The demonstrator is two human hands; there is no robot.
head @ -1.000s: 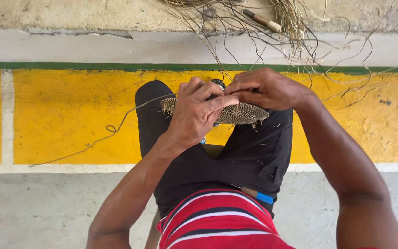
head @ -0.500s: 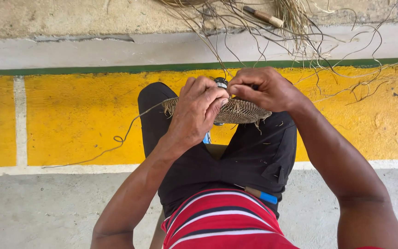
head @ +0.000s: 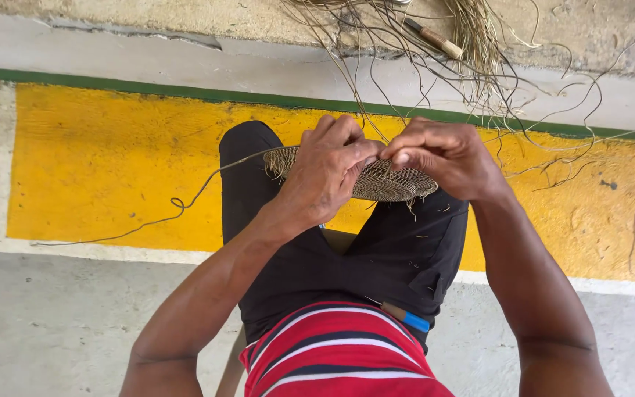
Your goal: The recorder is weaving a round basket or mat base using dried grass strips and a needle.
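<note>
A flat round piece of woven fibre (head: 391,184) rests over my knees, which are in black shorts. My left hand (head: 326,173) lies over its left half, fingers curled and gripping the weave. My right hand (head: 446,156) pinches the far rim, thumb and fingers pressed together on a strand. The two hands almost touch at the middle of the rim. A long loose fibre strand (head: 178,202) runs from the weave's left side out across the yellow floor, with a small loop in it.
A heap of loose dry fibres (head: 472,44) lies on the grey concrete ahead, with a wooden-handled tool (head: 435,38) in it. The floor has a yellow painted band (head: 97,162) edged by a green line and white lines. My shirt is red striped.
Both hands stay on the weave with small finger shifts. The view has drifted, so the weave and floor sit slightly differently in frame.
</note>
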